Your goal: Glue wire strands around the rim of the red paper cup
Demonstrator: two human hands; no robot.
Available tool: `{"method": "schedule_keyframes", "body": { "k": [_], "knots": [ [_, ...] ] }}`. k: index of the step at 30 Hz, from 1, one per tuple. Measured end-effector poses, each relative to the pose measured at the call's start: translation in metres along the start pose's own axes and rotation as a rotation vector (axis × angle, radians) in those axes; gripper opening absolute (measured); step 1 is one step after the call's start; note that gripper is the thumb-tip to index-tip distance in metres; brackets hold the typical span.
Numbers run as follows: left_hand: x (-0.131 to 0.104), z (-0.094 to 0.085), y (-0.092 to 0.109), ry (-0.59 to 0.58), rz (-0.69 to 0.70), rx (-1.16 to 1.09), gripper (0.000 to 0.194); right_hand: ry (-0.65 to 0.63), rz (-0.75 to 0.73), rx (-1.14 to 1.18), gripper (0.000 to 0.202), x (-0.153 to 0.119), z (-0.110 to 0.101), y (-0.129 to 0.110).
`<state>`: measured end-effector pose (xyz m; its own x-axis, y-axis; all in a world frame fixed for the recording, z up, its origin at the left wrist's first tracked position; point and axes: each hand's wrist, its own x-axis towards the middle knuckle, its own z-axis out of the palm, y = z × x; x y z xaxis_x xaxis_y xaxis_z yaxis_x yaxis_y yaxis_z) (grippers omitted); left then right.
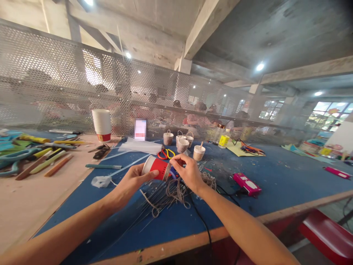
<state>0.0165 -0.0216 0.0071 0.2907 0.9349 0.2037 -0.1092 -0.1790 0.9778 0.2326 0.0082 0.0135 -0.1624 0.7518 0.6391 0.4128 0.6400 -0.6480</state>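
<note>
Through the head view I am observing the left hand (138,176) gripping a red-and-white paper cup (156,168), thumb pressing along its side; the cup is lying tipped over in that grasp, presumably for presenting its twine-wound end to the right hand (187,172). The right hand is pinching narrowly, thumb against forefinger; I cannot tell whether a strand is sitting between them. Loose twine (176,190) is lying just below, probably keeping slack within reach, while small pails (182,145) are standing farther back, likely clearing working space. The cup is resting immediately left of the pinching fingertips.
</note>
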Motion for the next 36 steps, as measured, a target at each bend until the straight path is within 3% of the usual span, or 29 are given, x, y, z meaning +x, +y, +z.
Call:
{"method": "schedule_keyframes", "body": {
  "k": [12, 36],
  "knots": [
    [0.0, -0.003, 0.001, -0.035, -0.006, -0.017, 0.029, -0.025, 0.003, 0.048, 0.02, 0.001, -0.002, -0.001],
    [-0.003, 0.002, 0.012, -0.027, -0.046, -0.152, 0.031, -0.169, 0.237, 0.259, 0.028, 0.008, -0.002, 0.007]
  ]
}}
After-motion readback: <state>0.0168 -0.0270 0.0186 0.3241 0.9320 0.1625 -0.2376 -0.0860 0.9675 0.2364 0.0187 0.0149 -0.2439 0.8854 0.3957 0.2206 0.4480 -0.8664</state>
